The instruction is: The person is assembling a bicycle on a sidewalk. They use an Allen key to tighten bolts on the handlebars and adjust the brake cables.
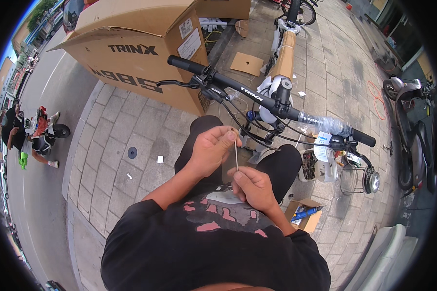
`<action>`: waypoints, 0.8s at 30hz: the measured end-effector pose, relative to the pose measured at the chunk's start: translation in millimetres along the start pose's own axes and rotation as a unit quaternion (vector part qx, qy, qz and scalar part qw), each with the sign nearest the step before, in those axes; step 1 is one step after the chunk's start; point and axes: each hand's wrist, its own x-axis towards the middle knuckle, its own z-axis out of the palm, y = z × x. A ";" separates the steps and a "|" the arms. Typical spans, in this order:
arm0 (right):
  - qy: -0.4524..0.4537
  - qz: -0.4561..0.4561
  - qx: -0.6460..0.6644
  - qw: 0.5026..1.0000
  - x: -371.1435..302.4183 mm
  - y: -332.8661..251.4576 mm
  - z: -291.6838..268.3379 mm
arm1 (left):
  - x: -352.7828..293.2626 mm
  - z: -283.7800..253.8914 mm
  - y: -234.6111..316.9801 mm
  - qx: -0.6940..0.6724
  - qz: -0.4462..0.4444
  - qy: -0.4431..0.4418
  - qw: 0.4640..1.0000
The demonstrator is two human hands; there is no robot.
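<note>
In front of my body, my left hand pinches the upper end of a thin metal rod between thumb and fingers. My right hand, lower and closer to me, has its fingers closed at the rod's bottom end. The rod stands nearly upright; its exact kind does not show, as my fingers cover both ends. Just beyond my hands is a bicycle's black handlebar with brake levers and cables. Clear wrap covers part of its right side, and a white tag hangs there.
A large cardboard bicycle box stands at the far left. To my right are a tub of tools and a small carton with a blue tool. A parked scooter is at the far right. Someone on a motorbike is on the road.
</note>
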 end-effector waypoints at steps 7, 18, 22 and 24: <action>0.084 -0.044 0.080 0.992 -26.3 -29.0 1.0 | 27.5 62.5 30.6 0.029 -0.100 -0.095 0.990; 0.089 -0.041 0.246 0.964 -14.3 -56.7 -11.9 | 68.2 92.9 38.5 0.074 -0.202 -0.074 0.974; 0.080 -0.033 0.271 0.959 -10.5 -57.8 -16.8 | 66.4 99.8 41.7 0.029 -0.212 -0.045 0.976; 0.081 -0.032 0.270 0.959 -10.3 -59.1 -17.8 | 65.5 100.4 44.5 0.002 -0.231 -0.042 0.972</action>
